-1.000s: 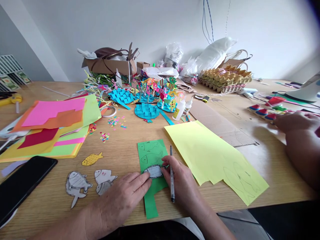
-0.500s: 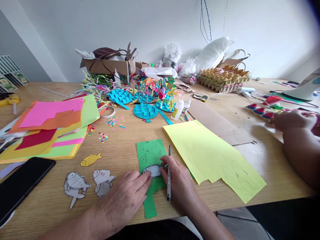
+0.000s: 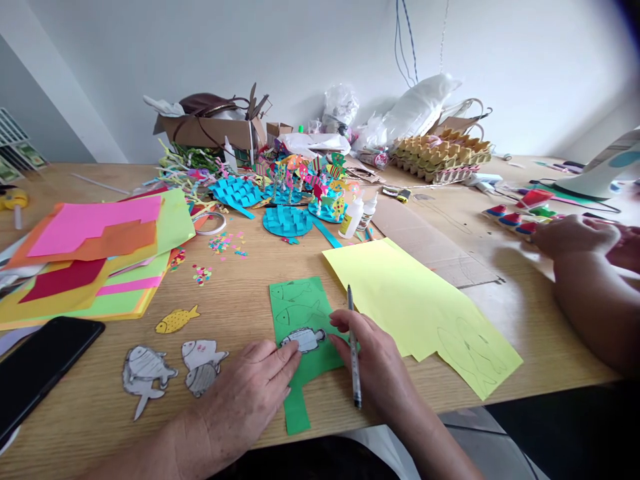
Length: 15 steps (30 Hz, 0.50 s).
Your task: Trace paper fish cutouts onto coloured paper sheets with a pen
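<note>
My left hand (image 3: pixel 247 383) lies with its fingers stretched out. Its fingertips press on the head end of a grey paper fish cutout (image 3: pixel 309 339), which rests on a green sheet of paper (image 3: pixel 298 408). Two fish outlines are drawn higher up on that sheet. In my right hand (image 3: pixel 383 363) a pen (image 3: pixel 353 353) is held, leaning nearly upright, its tip away from me. The thumb and index finger of this hand stand apart, close to the cutout's tail. Left of my hands lie a yellow paper fish (image 3: pixel 177 320) and several grey and white fish cutouts (image 3: pixel 149 367).
A yellow sheet (image 3: pixel 400 293) with fish outlines lies at the right. Coloured papers (image 3: pixel 100 227) and a phone (image 3: pixel 47 373) are at the left. Behind stand blue paper pieces (image 3: pixel 287 221) and glue bottles (image 3: pixel 351 219). Another person's arm (image 3: pixel 583 273) reaches in from the right.
My right hand has moved slightly right with the pen, off the cutout's tail, which now shows. My left hand stays on the cutout. The view has shifted a little.
</note>
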Motion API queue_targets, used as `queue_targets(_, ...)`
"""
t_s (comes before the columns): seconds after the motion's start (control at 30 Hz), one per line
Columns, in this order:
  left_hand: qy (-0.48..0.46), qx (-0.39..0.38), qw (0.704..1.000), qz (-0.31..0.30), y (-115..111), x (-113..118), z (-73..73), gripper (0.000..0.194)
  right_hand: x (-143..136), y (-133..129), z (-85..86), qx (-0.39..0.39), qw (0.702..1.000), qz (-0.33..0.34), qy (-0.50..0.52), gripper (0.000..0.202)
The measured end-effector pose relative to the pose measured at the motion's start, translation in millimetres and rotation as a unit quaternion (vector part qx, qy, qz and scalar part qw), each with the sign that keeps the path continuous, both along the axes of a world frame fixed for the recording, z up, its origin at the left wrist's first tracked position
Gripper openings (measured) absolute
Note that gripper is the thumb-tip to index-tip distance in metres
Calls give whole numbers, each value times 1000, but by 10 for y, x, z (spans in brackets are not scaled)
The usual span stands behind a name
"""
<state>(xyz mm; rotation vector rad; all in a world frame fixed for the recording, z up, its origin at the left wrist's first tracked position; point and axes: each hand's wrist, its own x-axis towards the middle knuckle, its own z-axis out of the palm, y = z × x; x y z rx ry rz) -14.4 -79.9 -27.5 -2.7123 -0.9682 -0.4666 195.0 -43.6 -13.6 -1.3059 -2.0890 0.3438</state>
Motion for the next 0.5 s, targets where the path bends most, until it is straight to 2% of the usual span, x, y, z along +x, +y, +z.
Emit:
queue_targets(0.27,-13,11,1000,-10,5,-19,-11,36,155,-100,71,15,1000,-8,19,10)
queue_targets(0.5,-17,9,1000,-6,21,-24,3,36,-21,-125,86,-21,996,86,7,19)
